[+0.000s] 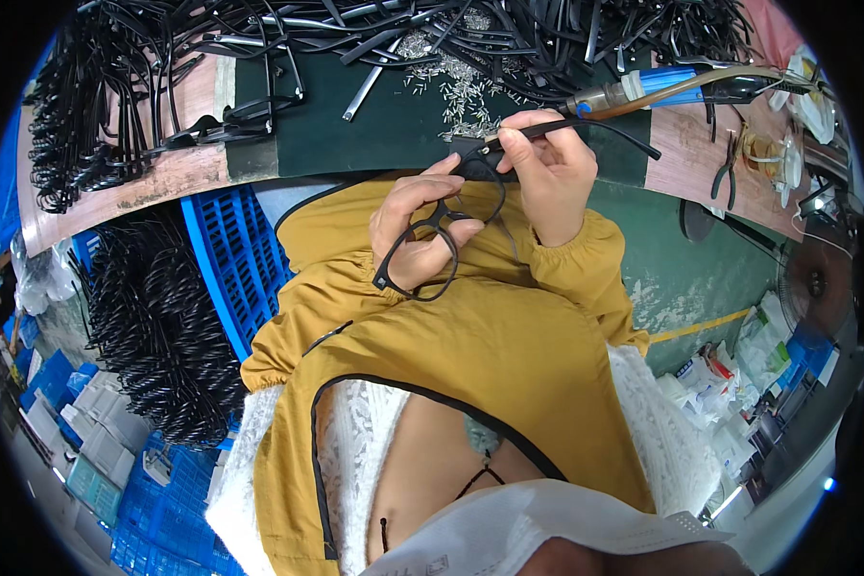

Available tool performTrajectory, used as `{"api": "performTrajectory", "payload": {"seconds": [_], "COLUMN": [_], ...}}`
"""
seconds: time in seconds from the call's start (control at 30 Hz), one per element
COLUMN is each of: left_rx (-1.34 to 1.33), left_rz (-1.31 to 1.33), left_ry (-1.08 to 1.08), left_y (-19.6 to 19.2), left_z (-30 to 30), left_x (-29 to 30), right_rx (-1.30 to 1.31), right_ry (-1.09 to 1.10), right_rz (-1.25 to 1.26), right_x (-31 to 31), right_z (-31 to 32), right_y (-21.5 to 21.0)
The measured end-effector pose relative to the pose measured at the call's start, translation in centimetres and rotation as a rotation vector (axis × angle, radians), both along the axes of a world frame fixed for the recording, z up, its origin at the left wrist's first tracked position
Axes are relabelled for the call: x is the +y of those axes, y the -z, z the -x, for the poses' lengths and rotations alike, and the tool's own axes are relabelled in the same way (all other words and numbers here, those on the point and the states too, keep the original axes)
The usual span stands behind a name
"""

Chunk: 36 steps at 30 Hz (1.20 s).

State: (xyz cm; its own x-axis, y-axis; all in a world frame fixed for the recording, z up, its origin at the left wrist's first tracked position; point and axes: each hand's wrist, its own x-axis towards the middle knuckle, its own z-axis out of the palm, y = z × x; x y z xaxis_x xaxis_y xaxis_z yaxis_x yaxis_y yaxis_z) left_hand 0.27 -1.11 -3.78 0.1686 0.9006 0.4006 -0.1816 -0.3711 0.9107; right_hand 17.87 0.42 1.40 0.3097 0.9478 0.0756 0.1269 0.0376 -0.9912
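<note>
My left hand (pixel 405 219) is closed around the black eyeglass frame front (pixel 440 215), its fingers behind and across the rims. The frame is tilted above my lap, just off the bench edge. Thumb and fingers of my right hand (pixel 553 173) pinch a black temple arm (pixel 616 133) near the frame's upper corner, where a small metallic spot shows. The temple arm's free end points right. Whether it is joined to the frame is hard to make out. Beyond my hands lies a heap of small silvery screws (pixel 463 96) on the dark green mat (pixel 326 139).
Piles of black temple arms (pixel 374 29) line the bench's far side, with frames (pixel 96 125) stacked left. A blue-and-clear powered screwdriver (pixel 658 86) lies right, near pliers (pixel 727 173). Below left stand a blue crate (pixel 230 250) and a mass of black frames (pixel 158 326).
</note>
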Motion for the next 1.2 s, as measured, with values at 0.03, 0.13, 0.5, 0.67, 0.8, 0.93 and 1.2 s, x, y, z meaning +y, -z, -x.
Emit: {"api": "performTrajectory", "payload": {"seconds": [0.03, 0.13, 0.5, 0.67, 0.8, 0.93, 1.2], "left_rx": [0.001, -0.011, -0.293, -0.405, -0.278, -0.243, -0.216], "left_rz": [-0.025, -0.122, 0.281, 0.626, 0.679, 0.686, 0.852], "left_ry": [-0.019, -0.037, 0.03, 0.019, 0.031, 0.023, 0.077], "left_y": [0.1, 0.4, -4.0, -6.0, -6.2, -5.9, -7.6], "left_z": [-0.1, -0.4, 0.6, 3.5, 4.3, 4.1, 4.3], "left_x": [0.1, 0.4, 1.0, 4.4, 5.2, 5.0, 5.8], "right_rx": [-0.015, -0.215, 0.012, -0.727, -1.379, -1.645, -0.865], "right_ry": [0.022, 0.022, -0.368, -0.598, -0.566, -0.363, -0.276], "right_rz": [-0.021, -0.095, 0.171, -0.397, -0.451, -0.474, -0.512], "right_x": [0.0, 0.1, 0.9, 11.3, 21.8, 25.3, 14.1], "right_z": [0.1, 0.5, -1.8, 1.4, 6.0, 5.3, -0.8], "right_y": [0.1, 0.2, -3.1, -7.0, -6.4, -8.6, -15.1]}}
